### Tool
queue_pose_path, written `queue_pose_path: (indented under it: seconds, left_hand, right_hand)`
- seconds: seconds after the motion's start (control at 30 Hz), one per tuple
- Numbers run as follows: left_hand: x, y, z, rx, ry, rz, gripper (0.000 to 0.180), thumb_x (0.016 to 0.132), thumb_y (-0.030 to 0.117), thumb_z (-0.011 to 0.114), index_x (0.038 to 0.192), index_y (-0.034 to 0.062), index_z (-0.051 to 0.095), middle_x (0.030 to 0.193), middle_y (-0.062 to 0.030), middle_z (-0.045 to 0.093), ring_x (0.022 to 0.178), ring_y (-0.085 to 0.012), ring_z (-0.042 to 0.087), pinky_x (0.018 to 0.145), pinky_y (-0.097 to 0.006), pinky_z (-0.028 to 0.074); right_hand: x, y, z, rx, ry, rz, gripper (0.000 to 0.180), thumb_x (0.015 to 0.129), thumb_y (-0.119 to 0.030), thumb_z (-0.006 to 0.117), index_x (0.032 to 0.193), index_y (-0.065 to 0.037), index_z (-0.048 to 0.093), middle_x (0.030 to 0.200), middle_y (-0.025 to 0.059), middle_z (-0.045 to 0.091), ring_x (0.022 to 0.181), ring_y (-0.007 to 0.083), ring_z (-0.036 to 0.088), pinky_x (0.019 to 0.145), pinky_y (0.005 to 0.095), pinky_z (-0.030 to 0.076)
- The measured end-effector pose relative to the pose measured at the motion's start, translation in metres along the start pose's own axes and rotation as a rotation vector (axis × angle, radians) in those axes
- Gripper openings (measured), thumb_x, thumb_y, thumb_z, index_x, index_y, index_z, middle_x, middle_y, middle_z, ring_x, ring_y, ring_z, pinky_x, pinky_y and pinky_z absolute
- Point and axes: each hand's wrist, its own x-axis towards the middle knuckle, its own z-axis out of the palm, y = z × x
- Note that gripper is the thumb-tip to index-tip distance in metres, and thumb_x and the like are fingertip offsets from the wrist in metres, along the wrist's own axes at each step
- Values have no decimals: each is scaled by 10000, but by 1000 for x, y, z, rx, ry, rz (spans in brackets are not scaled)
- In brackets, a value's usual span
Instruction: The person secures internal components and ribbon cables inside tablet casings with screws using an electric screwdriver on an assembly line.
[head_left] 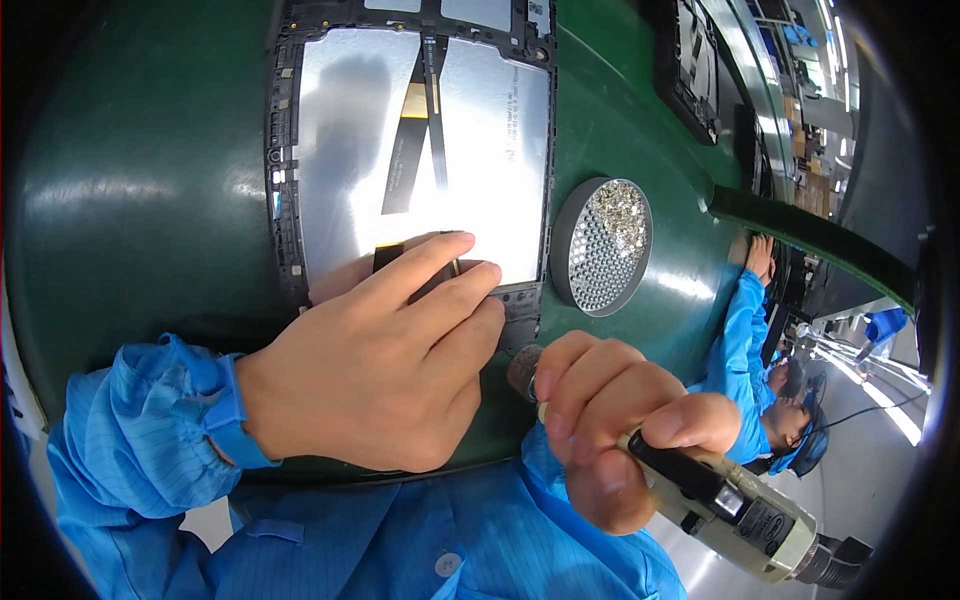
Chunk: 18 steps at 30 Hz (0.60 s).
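My left hand [390,350] lies over the near end of a tablet chassis [340,130] with a silvery metal plate and a black frame. Its fingers are stretched out and slightly spread, touching the area around a black ribbon cable [403,165] with yellow bands; what lies under the palm is hidden. Wrapped round a beige and black electric screwdriver [755,520], my right hand [630,425] is held just off the chassis's near right corner. The screwdriver's front end points left toward that corner, and its tip is not clearly seen.
To the right of the chassis stands a round grey dish [610,250] with many small screws on a dimpled bottom. Another black device frame [690,65] lies at the far right on the green mat [150,200]. A co-worker in blue [745,320] sits at the right.
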Motion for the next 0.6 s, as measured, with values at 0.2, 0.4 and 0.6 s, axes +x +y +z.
queue_pose_path:
  seconds: [0.2,0.4,0.6]
  left_hand:
    - [2,-2,1,-3,-28,0,74,685,19,639,705,-50,656,907,-196,637,972,-351,617,939,-539,455]
    - [5,-2,-7,36,-138,12,96,724,46,654,753,-45,667,937,-189,630,1026,-347,593,970,-523,433]
    - [1,10,-10,32,-163,-62,98,732,47,676,782,-38,673,979,-185,622,1070,-344,574,986,-523,419]
  right_hand:
    - [1,6,-7,-18,-92,-37,313,837,-69,593,1091,-65,410,663,71,491,579,196,508,576,381,432]
    - [1,6,-4,-18,-55,-37,316,828,-73,586,1092,-73,412,659,62,482,570,188,496,571,379,427]
    - [-2,-7,-39,21,107,-143,336,813,-57,610,1099,-68,435,637,70,491,574,214,511,548,395,447]
